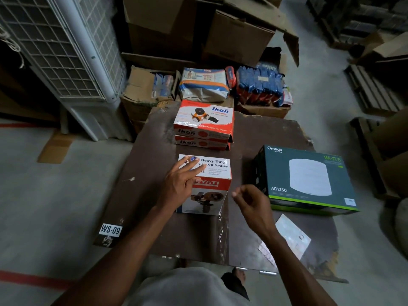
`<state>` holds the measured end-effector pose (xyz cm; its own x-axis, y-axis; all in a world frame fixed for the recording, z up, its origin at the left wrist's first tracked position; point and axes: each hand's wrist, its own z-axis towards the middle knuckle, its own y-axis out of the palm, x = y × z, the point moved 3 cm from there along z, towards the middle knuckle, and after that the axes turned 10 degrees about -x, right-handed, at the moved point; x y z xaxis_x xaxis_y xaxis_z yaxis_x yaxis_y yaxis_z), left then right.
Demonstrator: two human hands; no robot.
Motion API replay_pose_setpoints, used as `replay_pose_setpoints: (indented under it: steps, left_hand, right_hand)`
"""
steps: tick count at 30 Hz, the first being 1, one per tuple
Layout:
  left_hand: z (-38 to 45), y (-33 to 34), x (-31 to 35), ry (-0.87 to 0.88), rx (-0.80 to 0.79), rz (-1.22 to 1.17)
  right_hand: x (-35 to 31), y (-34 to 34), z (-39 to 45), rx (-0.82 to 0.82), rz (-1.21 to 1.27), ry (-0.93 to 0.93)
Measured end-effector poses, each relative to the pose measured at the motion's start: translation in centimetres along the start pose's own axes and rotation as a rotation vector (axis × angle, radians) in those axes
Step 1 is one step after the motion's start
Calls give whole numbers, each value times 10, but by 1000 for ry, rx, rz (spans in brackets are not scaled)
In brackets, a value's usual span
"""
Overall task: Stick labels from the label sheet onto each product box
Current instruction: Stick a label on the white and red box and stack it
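Two hands are at work near the middle of the frame. Your left hand (180, 182) lies with fingers spread flat on top of the sealer box (205, 184); keep pressing there and sweep outward so whatever label sits under your fingers beds down without bubbles. I cannot make out the label itself. Your right hand (251, 203) hangs loosely curled, holding nothing, just right of that box. The label sheet (291, 236) lies on the worktop (154, 195) at lower right; peel the next one slowly from a corner.
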<state>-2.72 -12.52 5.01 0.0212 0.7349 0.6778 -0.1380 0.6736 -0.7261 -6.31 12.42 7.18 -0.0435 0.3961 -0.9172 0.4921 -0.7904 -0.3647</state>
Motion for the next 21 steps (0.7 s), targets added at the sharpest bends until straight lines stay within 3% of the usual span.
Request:
replay_pose_setpoints:
  steps: [4,8,10,21]
  left_hand:
    - [-1,-1,1,2,-1,22]
    - [0,0,-1,9,10,29]
    - [1,1,-2,11,17,30]
    - [-1,1,-2,6,5,15]
  right_hand:
    - [-32,26,24,-37,-84,-112]
    - [-36,43,36,36,-489,-121]
    - [-41,47,37,78,-579,-144]
    - [-47,57,52,83,-534,-79]
